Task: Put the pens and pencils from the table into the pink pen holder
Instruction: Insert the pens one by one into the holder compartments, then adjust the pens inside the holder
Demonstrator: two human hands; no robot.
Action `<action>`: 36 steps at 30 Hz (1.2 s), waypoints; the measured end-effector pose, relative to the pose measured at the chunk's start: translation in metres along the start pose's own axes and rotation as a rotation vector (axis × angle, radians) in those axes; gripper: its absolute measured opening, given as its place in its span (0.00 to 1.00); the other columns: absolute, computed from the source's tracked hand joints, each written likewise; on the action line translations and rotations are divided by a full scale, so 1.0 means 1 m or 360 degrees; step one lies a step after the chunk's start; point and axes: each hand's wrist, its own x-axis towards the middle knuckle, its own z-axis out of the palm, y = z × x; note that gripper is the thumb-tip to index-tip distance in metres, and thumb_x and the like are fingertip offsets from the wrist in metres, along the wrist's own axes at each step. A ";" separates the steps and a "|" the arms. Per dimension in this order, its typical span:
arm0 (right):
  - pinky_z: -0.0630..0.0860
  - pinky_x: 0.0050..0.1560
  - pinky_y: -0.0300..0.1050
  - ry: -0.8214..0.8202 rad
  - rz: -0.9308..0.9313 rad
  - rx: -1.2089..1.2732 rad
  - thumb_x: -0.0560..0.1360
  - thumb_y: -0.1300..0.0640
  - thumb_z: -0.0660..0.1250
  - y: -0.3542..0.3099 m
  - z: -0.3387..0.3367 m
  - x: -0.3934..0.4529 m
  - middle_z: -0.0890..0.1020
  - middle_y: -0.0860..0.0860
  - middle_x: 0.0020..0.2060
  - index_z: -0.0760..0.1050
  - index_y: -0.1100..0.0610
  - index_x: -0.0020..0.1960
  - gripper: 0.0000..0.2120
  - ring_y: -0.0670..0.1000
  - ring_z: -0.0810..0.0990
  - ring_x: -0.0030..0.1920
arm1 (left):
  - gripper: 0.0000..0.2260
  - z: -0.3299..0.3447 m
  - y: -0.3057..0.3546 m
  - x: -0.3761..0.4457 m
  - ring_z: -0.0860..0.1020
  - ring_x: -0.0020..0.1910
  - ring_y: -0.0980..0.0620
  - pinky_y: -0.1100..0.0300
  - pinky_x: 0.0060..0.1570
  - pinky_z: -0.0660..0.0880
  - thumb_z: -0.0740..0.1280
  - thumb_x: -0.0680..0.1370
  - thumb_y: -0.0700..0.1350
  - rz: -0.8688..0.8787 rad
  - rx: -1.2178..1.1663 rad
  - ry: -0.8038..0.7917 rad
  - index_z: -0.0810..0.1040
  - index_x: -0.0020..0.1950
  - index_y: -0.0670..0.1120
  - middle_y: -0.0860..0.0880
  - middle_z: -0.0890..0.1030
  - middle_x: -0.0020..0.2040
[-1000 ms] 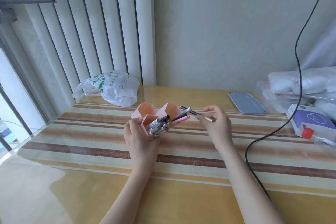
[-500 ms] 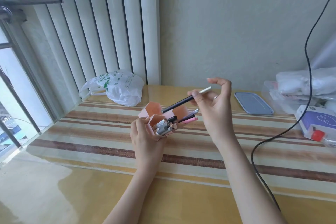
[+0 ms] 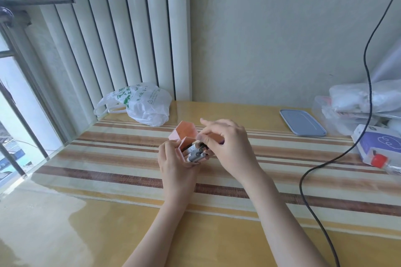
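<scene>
The pink pen holder (image 3: pixel 187 130), made of several hexagonal cells, stands on the striped table (image 3: pixel 104 171) and is tipped toward me. My left hand (image 3: pixel 173 163) is wrapped around its near side. Several grey and black pens (image 3: pixel 195 154) stick out of the front cell. My right hand (image 3: pixel 231 147) is bent over the holder's top, fingertips pinched on the end of a black pen with a white tip (image 3: pixel 197 142) that sits mostly inside the cell. The rear right cell is hidden by this hand.
A white plastic bag (image 3: pixel 145 104) lies at the back left near the blinds. A grey-blue lid (image 3: pixel 302 123) sits at the back right. A purple box (image 3: pixel 380 144) and clear bags (image 3: pixel 364 97) crowd the right edge. A black cable (image 3: pixel 312 171) hangs across the right side.
My right hand lifted the black pen off the table, swung it above the holder, then came down, sliding the pen into the front cell. My left hand kept hold of the holder.
</scene>
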 end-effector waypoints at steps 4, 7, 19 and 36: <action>0.74 0.57 0.56 0.0043 -0.0006 0.0017 0.75 0.41 0.60 0.006 -0.002 0.001 0.79 0.45 0.61 0.83 0.49 0.50 0.17 0.46 0.75 0.59 | 0.25 -0.001 0.000 0.001 0.70 0.53 0.49 0.62 0.44 0.63 0.75 0.62 0.34 -0.0059 -0.0015 -0.0003 0.69 0.54 0.46 0.52 0.72 0.50; 0.81 0.46 0.49 0.0262 0.0253 0.0523 0.80 0.49 0.58 0.011 -0.014 0.002 0.79 0.51 0.62 0.78 0.50 0.59 0.13 0.47 0.81 0.48 | 0.23 -0.003 0.003 0.001 0.76 0.47 0.53 0.59 0.43 0.71 0.77 0.63 0.42 -0.0160 -0.0050 -0.0073 0.71 0.52 0.50 0.53 0.78 0.46; 0.75 0.49 0.48 0.0035 0.0937 0.1432 0.73 0.29 0.41 0.029 -0.028 -0.014 0.84 0.54 0.46 0.80 0.52 0.54 0.38 0.54 0.81 0.47 | 0.19 -0.005 0.026 -0.007 0.75 0.33 0.64 0.72 0.31 0.70 0.81 0.61 0.48 0.0028 -0.0213 -0.0542 0.74 0.42 0.46 0.61 0.78 0.31; 0.69 0.57 0.44 0.0386 0.1328 0.1339 0.80 0.40 0.42 0.031 -0.027 -0.035 0.77 0.46 0.40 0.69 0.55 0.65 0.28 0.50 0.76 0.49 | 0.29 0.004 0.021 -0.016 0.76 0.35 0.48 0.47 0.36 0.73 0.71 0.62 0.63 -0.0012 -0.0052 -0.0884 0.71 0.52 0.44 0.45 0.80 0.37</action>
